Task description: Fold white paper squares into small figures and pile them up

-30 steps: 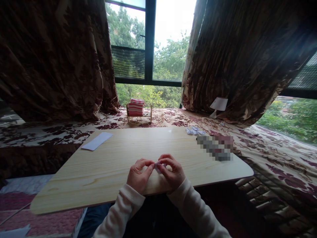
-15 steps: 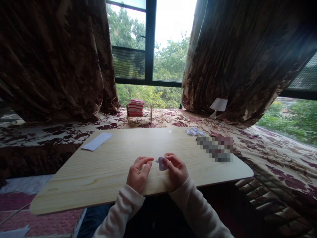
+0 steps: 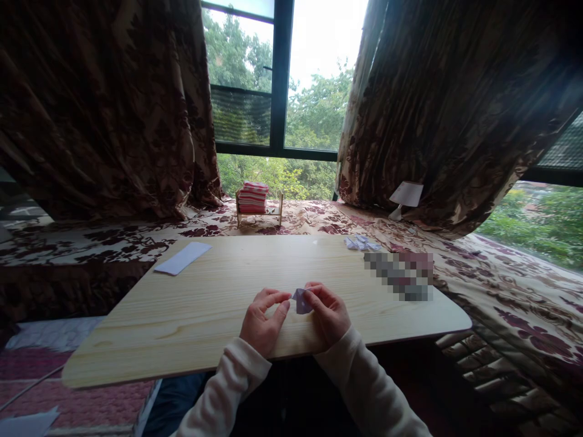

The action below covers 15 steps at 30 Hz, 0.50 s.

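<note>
Near the front edge of the light wooden table (image 3: 218, 303), my right hand (image 3: 328, 309) pinches a small folded piece of white paper (image 3: 301, 301) between thumb and fingers. My left hand (image 3: 265, 318) is just left of the paper, its thumb and fingers apart with nothing between them; its fingertips come close to the paper's left edge. At the table's back left lies a flat stack of white paper strips (image 3: 183, 258). Several small folded paper pieces (image 3: 362, 243) form a pile at the back right.
A blurred-out patch (image 3: 401, 276) covers something at the table's right. Behind the table stand a small wooden rack (image 3: 281, 209) with striped cloths (image 3: 253, 198) and a white lamp (image 3: 406, 194). Patterned curtains hang on both sides.
My left hand has come slightly closer to the paper in my right hand, which still holds it. The whole view has shifted a little.
</note>
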### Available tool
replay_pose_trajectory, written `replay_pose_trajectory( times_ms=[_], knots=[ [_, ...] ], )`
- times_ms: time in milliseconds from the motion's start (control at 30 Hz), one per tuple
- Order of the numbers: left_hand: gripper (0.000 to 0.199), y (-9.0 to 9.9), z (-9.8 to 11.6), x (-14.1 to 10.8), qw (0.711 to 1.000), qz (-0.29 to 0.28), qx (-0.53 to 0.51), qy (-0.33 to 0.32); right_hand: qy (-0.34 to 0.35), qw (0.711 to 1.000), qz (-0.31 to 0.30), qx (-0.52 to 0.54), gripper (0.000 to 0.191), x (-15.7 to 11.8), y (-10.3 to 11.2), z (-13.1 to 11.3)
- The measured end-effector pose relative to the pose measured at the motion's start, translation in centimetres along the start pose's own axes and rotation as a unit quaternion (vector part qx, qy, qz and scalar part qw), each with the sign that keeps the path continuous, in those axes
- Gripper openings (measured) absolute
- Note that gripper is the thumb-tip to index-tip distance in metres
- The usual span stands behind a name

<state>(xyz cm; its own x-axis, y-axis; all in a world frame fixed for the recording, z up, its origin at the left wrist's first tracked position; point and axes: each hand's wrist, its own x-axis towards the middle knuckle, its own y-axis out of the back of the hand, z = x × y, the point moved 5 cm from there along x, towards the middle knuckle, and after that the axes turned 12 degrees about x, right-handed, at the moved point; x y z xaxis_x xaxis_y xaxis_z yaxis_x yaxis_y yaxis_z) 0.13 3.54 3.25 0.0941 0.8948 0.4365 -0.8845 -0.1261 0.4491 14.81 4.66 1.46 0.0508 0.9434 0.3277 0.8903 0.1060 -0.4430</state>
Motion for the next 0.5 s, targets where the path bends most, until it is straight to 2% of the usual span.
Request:
replay_pose_trajectory(
  times_ms=[300, 500],
  knots=[
    [0.012, -0.3, 0.31, 0.03, 0.998, 0.061, 0.01, 0.006, -0.002, 1.0, -0.007, -0.002, 0.02, -0.01, -0.06, 0.16],
    [0.013, -0.24, 0.57, -0.08, 0.997, 0.069, 0.028, -0.019, 0.011, 0.999, -0.021, -0.028, 0.019, -0.02, -0.18, 0.07]
  ],
)
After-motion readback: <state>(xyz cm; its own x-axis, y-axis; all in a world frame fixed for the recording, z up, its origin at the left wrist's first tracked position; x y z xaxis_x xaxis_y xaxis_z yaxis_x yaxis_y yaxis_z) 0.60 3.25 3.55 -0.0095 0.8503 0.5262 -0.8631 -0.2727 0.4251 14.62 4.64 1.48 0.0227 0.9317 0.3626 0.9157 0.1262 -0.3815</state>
